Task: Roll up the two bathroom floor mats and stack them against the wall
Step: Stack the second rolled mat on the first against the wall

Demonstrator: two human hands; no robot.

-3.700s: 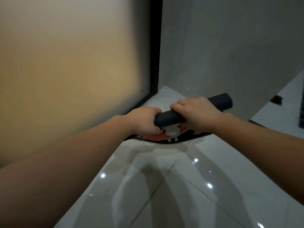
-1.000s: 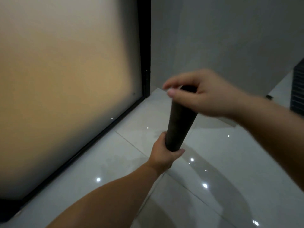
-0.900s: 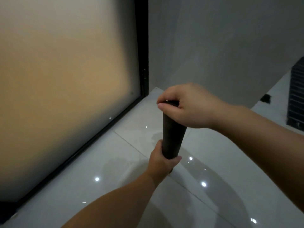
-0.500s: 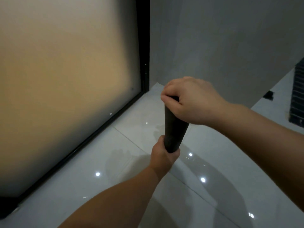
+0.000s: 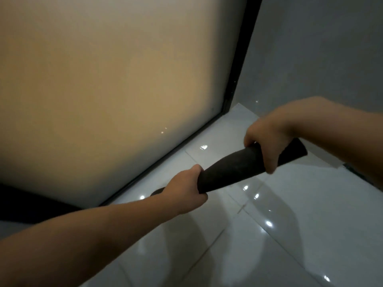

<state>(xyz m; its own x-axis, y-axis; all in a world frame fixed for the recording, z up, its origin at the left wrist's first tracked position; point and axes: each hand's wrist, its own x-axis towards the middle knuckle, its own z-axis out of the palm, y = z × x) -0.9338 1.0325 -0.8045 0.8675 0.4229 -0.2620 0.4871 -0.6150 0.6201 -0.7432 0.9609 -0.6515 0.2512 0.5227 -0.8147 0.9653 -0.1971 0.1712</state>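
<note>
Spanning left hand (image 5: 184, 192) to right hand (image 5: 267, 141): rolled mat (image 5: 232, 172).

Dim room, and the main glow is warm amber through the frosted panel (image 5: 99, 83) on the left. Small white glints dot the glossy floor (image 5: 290, 235) to the right, with soft arm shadows pooling across the near tiles. Wide-angle bend shows in the dark door frame (image 5: 238, 65). The near forearm is soft and slightly smeared.

- glossy white tiled floor (image 5: 300, 235), thin grout lines, light spots reflected
- meets black-framed frosted panel (image 5: 103, 90) at left, grey wall (image 5: 321, 48) behind
</note>
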